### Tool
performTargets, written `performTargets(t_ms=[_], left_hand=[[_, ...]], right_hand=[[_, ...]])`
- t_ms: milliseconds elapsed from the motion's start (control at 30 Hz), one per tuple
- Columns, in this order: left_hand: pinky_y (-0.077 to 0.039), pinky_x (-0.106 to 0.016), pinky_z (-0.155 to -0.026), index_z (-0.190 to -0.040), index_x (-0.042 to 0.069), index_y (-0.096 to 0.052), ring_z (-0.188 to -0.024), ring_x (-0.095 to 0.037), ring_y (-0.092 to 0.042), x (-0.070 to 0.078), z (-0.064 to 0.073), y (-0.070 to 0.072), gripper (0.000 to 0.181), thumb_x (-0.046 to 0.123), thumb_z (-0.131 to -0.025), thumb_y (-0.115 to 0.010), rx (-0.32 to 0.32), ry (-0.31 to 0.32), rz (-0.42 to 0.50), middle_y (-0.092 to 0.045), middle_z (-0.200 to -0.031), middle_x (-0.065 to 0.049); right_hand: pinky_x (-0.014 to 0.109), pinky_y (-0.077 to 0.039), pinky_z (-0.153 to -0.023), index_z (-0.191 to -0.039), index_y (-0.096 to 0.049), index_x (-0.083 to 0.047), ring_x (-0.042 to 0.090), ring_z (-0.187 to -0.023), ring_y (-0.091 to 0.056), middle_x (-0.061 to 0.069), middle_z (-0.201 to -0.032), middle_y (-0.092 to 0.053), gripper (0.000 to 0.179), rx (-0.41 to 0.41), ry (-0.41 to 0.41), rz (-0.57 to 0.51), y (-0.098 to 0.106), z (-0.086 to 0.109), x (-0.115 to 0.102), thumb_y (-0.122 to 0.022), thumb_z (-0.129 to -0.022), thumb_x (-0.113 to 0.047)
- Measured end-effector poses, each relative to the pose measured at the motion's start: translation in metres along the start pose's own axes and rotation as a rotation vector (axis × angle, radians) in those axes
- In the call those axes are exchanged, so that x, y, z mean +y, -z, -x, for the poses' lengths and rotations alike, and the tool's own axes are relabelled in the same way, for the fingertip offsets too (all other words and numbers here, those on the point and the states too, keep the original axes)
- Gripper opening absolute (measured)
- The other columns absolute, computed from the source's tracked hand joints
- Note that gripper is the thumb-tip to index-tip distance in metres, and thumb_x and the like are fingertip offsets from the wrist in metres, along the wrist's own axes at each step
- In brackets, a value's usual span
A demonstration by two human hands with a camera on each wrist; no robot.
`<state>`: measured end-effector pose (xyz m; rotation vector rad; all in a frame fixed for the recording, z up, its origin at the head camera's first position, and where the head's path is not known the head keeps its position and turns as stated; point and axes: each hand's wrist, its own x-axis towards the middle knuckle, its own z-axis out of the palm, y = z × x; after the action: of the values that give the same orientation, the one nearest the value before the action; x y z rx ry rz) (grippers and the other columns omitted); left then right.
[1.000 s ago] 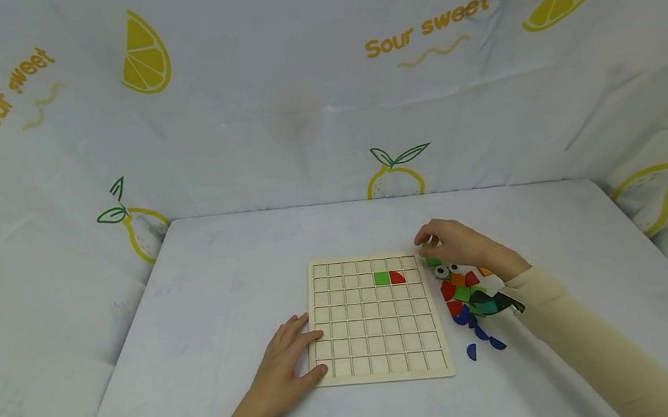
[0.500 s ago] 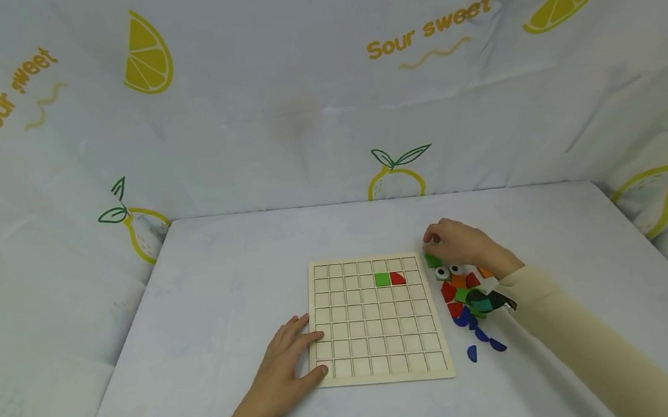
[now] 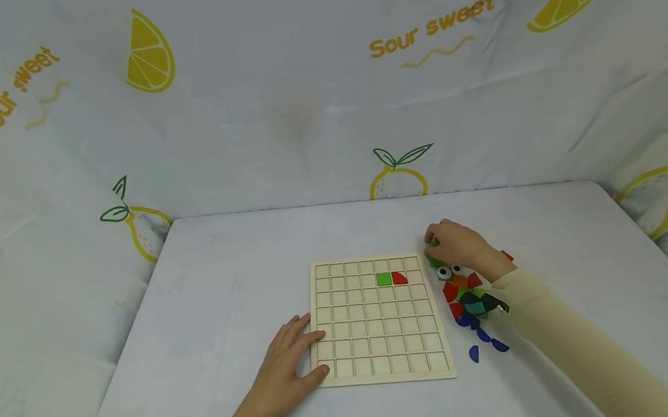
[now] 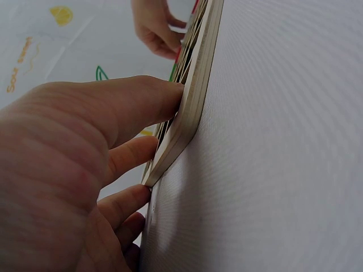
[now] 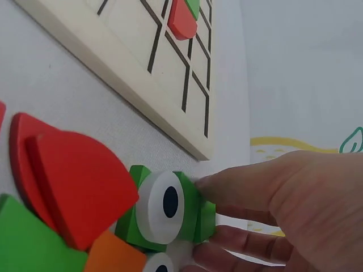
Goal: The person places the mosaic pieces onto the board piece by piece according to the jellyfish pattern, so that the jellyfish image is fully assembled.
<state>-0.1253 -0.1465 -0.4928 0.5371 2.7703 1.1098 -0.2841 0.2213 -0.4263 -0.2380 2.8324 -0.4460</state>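
- Resting relaxed, the left hand [image 3: 280,373] touches the left edge of the pale wooden gridded board [image 3: 368,329]
- Beside its far right corner, the right hand [image 3: 457,245] pinches a flat green block [image 5: 206,220]
- Likely light, stiff, smooth; best held by opposite sides

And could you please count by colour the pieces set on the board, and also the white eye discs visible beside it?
Green piece on the board: 1
Red piece on the board: 1
White eye discs beside the board: 2
Total: 4
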Motion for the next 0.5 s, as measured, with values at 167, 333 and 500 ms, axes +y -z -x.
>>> performTargets(t_ms=[167,333,500], left_hand=[[-0.022,-0.059,-0.124,-0.134,0.016,-0.062,-0.156,-0.033,-0.024,0.0011,0.0,0.0006,0.049,0.025,-0.088,-0.076,-0.005,0.005,-0.006,-0.037,-0.163,-0.006],[-0.023,-0.059,-0.124,-0.134,0.017,-0.062,-0.156,-0.032,-0.024,0.0005,0.0001,0.0002,0.049,0.025,-0.088,-0.076,0.002,-0.001,-0.009,-0.037,-0.163,-0.005],[-0.022,-0.063,-0.123,-0.135,0.017,-0.061,-0.156,-0.035,-0.023,-0.0003,0.0005,-0.0008,0.049,0.028,-0.09,-0.075,0.003,-0.005,-0.001,-0.036,-0.164,-0.006]], right_hand=[[0.047,-0.057,-0.09,-0.122,-0.064,0.005,0.028,-0.092,-0.059,0.023,-0.117,-0.062,0.033,0.005,0.013,-0.027,-0.001,-0.0015,0.001,-0.064,-0.096,-0.016],[0.046,-0.058,-0.086,-0.124,-0.064,0.003,0.028,-0.09,-0.06,0.023,-0.118,-0.063,0.035,0.027,-0.022,-0.009,-0.0013,-0.0015,0.0009,-0.066,-0.095,-0.017],[0.046,-0.059,-0.083,-0.124,-0.066,-0.001,0.028,-0.09,-0.061,0.023,-0.122,-0.061,0.033,0.081,-0.011,-0.012,-0.0001,0.002,-0.0004,-0.066,-0.095,-0.016]])
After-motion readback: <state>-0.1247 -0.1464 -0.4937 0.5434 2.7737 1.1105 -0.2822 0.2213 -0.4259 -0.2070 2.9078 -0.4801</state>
